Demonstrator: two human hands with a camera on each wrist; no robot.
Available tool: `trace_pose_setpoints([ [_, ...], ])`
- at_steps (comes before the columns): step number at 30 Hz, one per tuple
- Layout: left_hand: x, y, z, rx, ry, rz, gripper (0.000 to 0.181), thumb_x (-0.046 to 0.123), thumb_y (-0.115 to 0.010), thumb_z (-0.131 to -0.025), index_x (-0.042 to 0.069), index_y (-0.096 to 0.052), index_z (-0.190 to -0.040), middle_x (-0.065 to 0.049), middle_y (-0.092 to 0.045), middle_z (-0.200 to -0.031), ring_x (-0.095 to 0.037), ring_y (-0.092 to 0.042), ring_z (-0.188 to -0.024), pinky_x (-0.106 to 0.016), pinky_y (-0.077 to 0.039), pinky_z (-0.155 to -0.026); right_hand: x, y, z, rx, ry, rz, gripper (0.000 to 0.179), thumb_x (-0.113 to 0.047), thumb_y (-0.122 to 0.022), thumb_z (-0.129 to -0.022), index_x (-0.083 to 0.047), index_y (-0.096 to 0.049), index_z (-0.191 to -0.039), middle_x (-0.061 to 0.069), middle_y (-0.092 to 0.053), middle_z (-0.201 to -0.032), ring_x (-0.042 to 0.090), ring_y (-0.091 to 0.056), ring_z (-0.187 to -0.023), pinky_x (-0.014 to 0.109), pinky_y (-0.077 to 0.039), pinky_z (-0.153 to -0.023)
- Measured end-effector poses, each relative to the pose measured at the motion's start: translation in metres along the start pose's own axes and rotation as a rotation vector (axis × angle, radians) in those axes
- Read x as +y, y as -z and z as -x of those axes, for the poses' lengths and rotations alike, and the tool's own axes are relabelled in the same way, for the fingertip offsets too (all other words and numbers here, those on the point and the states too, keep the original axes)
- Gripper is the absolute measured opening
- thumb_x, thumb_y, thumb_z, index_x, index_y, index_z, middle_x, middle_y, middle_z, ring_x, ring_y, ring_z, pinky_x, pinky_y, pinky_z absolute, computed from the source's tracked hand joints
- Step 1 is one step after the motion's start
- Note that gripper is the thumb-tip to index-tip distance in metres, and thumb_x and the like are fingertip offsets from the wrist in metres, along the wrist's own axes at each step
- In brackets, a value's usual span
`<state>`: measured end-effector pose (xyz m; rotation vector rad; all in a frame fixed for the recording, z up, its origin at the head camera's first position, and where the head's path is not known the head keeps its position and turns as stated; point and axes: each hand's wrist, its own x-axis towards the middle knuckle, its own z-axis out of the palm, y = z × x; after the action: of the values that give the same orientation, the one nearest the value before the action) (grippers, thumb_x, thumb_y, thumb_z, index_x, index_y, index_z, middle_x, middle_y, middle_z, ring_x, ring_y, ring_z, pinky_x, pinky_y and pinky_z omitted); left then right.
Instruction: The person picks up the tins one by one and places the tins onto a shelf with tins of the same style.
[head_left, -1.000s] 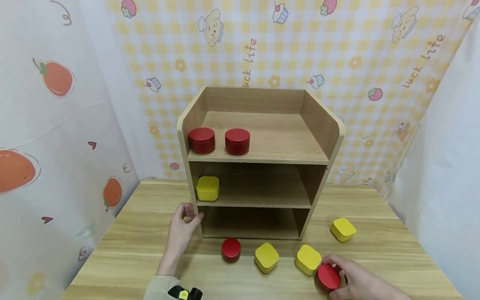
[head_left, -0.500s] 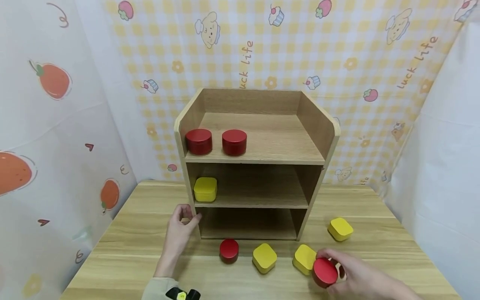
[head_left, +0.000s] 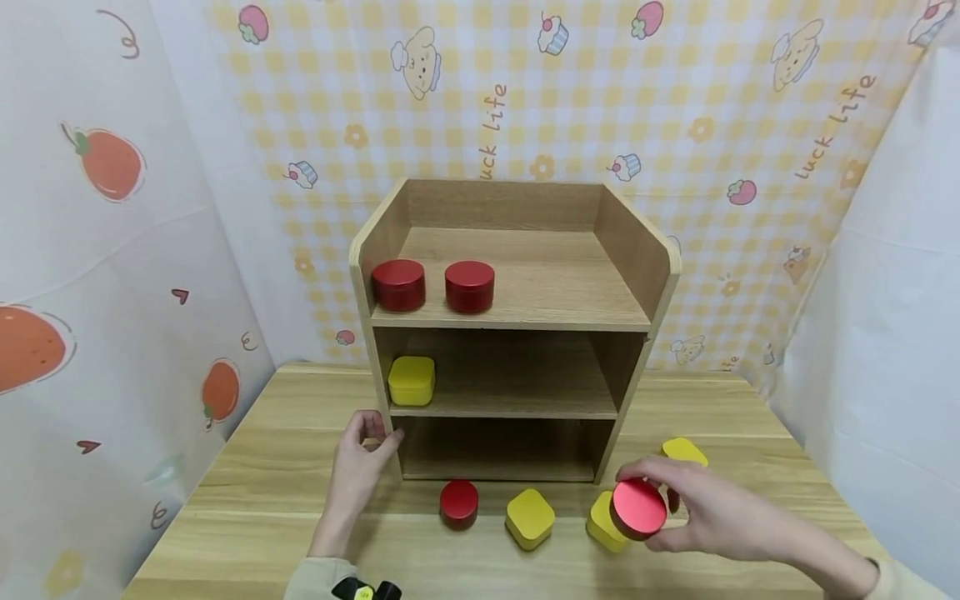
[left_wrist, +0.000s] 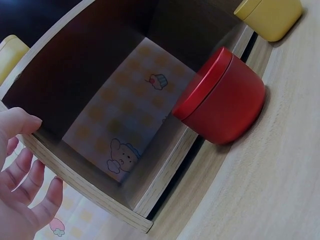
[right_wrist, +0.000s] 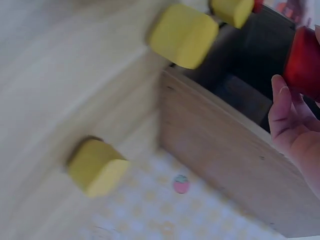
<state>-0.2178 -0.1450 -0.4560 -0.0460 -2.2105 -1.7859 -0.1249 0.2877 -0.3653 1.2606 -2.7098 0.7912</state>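
My right hand (head_left: 701,508) grips a round red tin (head_left: 638,508), raised over the table and overlapping a yellow tin (head_left: 604,525) in the head view. The right wrist view shows the held red tin (right_wrist: 305,64) at its right edge, fingers (right_wrist: 281,107) against it. My left hand (head_left: 362,458) holds the left side panel of a wooden shelf (head_left: 510,323), thumb inside and fingers outside, as the left wrist view shows. Another red tin (head_left: 459,504) stands on the table in front of the shelf. Two red tins (head_left: 469,287) sit on the top board, left side.
A square yellow tin (head_left: 411,381) stands at the left of the middle shelf. On the table are a yellow tin (head_left: 530,518) in front of the shelf and another yellow tin (head_left: 684,451) to its right, partly behind my right hand. A patterned cloth (head_left: 300,108) hangs behind.
My right hand has lifted the red tin off the table and moved it up and slightly left. My left hand has stayed at the shelf's side panel.
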Motion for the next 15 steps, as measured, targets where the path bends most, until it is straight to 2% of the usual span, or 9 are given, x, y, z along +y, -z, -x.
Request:
trace_pose_setpoints([
  [7,0.002,-0.001,0.001,0.008,-0.010,-0.009,0.026,0.004,-0.073,-0.086,0.004,-0.051,-0.099,-0.009,-0.051,-0.093,-0.016,-0.051,-0.089,-0.021,-0.048,-0.070,-0.016,0.023,-0.025,-0.003,0.022,0.054,0.059,-0.021,-0.086,-0.076,-0.021,-0.055,-0.127,-0.016,-0.059,-0.110,0.003,-0.055,-0.091,0.024,-0.050,-0.069],
  [15,0.003,0.000,0.001,-0.003,0.006,0.000,0.025,0.004,-0.072,-0.086,0.004,-0.051,-0.100,-0.009,-0.051,-0.095,-0.018,-0.051,-0.090,-0.021,-0.049,-0.071,-0.030,0.042,-0.048,-0.030,-0.001,0.098,0.059,-0.026,-0.084,-0.079,-0.021,-0.053,-0.129,-0.015,-0.057,-0.109,0.003,-0.054,-0.088,0.024,-0.049,-0.066],
])
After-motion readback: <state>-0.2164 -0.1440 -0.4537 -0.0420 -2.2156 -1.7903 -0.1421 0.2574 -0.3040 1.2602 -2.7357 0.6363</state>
